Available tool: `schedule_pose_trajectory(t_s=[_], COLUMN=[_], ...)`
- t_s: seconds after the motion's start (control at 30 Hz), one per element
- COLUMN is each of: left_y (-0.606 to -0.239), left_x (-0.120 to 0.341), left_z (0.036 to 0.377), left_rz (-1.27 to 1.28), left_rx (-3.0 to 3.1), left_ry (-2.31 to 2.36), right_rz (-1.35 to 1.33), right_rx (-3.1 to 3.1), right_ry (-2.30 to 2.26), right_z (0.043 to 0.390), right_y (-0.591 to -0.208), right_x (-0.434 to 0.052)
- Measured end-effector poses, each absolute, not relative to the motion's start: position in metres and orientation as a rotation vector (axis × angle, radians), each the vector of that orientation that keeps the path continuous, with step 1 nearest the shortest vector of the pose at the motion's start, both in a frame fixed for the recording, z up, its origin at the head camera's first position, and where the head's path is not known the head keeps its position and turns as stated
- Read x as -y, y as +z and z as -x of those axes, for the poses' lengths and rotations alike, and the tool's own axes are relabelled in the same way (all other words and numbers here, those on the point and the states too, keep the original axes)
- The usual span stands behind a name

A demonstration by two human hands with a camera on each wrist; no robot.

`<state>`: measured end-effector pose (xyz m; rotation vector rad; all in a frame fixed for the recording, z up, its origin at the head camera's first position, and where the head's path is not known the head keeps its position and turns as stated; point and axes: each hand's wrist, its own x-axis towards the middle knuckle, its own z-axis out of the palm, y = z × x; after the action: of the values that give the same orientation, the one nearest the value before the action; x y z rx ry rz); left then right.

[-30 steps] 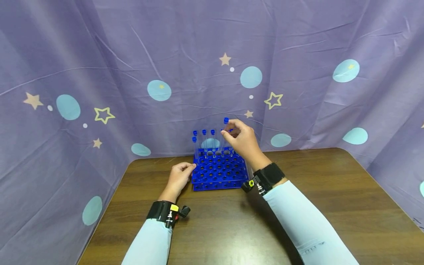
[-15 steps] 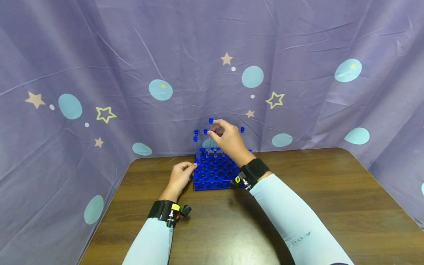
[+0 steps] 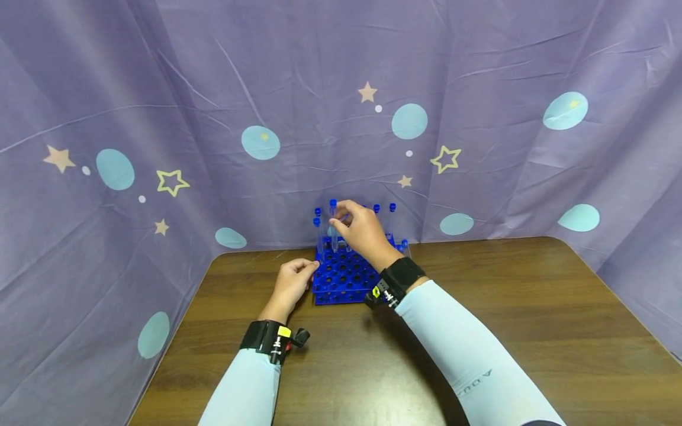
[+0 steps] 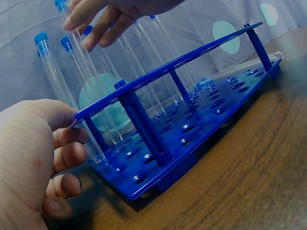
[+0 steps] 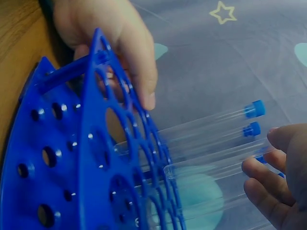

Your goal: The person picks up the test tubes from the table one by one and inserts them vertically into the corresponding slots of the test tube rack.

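A clear test tube (image 3: 334,229) with a blue cap is pinched between the thumb and fingers of my right hand (image 3: 364,232). In the right wrist view, the rounded bottom of this held test tube (image 5: 216,160) shows just outside the rack's top plate. My left hand (image 3: 289,287) grips the near left corner of the blue test tube rack (image 3: 345,277); in the left wrist view its thumb lies on the rack's top rim (image 4: 144,84), fingers curled below. Two capped tubes (image 3: 319,238) stand upright at the rack's left end.
More capped tubes (image 3: 392,219) stand along the rack's far side, partly behind my right hand. Other tubes (image 4: 240,67) lie low behind the rack's right end. The wooden table (image 3: 341,361) ends at a patterned purple curtain (image 3: 298,89).
My right hand has moved left along the far row with the tube, then lowered it slightly toward the rack's left part. My left hand stays at the rack's corner.
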<state>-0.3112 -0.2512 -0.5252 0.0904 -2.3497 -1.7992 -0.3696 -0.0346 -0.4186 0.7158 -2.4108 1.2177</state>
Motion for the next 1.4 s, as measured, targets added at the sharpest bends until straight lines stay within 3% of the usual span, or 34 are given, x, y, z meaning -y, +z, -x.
schedule_pose_trajectory(t_s=[1.4], left_y=[-0.525], left_x=[0.252], left_z=[0.312], left_rz=[-0.089], left_rx=[2.353], left_ry=[-1.811], right_rz=[-0.73], right_rx=[2.555], right_ry=[1.214], right_z=[0.37], right_y=[-0.452], right_x=[0.037])
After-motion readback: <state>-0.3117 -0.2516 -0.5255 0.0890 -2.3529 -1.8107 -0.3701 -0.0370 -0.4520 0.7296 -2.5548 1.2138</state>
